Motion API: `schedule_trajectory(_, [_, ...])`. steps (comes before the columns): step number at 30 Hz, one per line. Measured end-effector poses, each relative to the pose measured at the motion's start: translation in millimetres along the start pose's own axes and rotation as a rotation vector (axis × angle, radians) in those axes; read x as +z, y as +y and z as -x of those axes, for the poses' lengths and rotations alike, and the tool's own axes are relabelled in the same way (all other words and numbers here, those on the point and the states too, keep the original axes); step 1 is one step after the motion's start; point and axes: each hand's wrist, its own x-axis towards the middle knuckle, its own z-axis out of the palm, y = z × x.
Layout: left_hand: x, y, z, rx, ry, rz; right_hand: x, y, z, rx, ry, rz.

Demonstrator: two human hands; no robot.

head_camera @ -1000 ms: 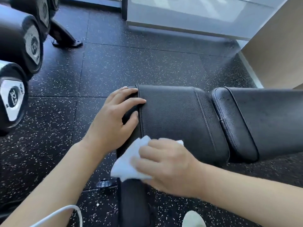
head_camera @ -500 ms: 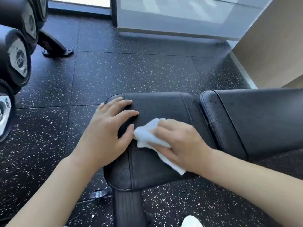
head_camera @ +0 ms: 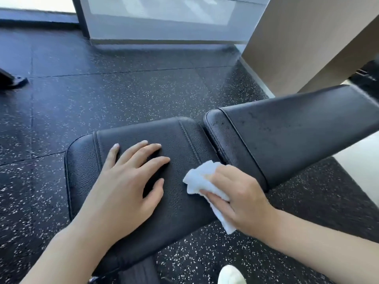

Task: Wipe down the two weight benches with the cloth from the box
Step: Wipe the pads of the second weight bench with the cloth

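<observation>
Black padded leather weight bench (head_camera: 180, 191): seat pad at centre frame, stitched seams visible along its 9 o'clock and 2 o'clock sides. A second black leather back pad (head_camera: 297, 138) adjoins it at 2 o'clock, tilted upward toward 3 o'clock, separated from the seat pad by a narrow gap. Small dark specks noted on the back pad surface.

Left hand (head_camera: 127, 181): flat on the seat pad, palm down, fingers spread and pointing toward 1 o'clock. Grip released; nothing held.

Right hand (head_camera: 235, 199): at 4 o'clock of the seat pad, close to the gap between the pads. Grip clenched around a crumpled white cloth (head_camera: 201, 179). The cloth is pressed against the seat pad; one bunched portion protrudes at 10 o'clock of the knuckles, and a loose tail hangs out at 6 o'clock of the hand, over the near edge of the pad.

Surroundings: black rubber floor with white flecks (head_camera: 123, 89) on all sides of the bench, laid in tiles with visible joints. A frosted glass panel in a dark frame (head_camera: 164, 19) stands at 12 o'clock. A beige wall (head_camera: 307, 37) occupies 2 o'clock. A black metal equipment foot (head_camera: 12, 79) rests on the floor at 9 o'clock. The tip of a white shoe (head_camera: 230, 275) appears at 5 o'clock, at the lower frame edge.
</observation>
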Motion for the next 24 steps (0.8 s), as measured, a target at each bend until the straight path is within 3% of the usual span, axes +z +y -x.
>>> schedule_trajectory(5, [2.0, -2.7, 0.3, 0.006, 0.001, -0.004, 1.7, 6.4, 0.1, -0.142, 0.02, 0.129])
schedule_trajectory(11, [-2.6, -1.3, 5.5, 0.003, -0.018, 0.015, 6.4, 31.7, -94.2, 0.23, 0.038, 0.113])
schedule_trajectory(14, [-6.9, -4.0, 11.9, 0.001, -0.017, 0.04, 20.4, 27.7, -140.2, 0.296, 0.012, 0.12])
schedule_trajectory(19, [-15.4, -22.7, 27.7, -0.057, 0.075, 0.062, 41.9, -13.0, -162.1, 0.16, 0.007, 0.17])
schedule_trajectory(24, [-11.5, -28.9, 29.7, -0.095, 0.148, 0.036, 39.9, -23.3, -159.8, -0.101, -0.029, 0.231])
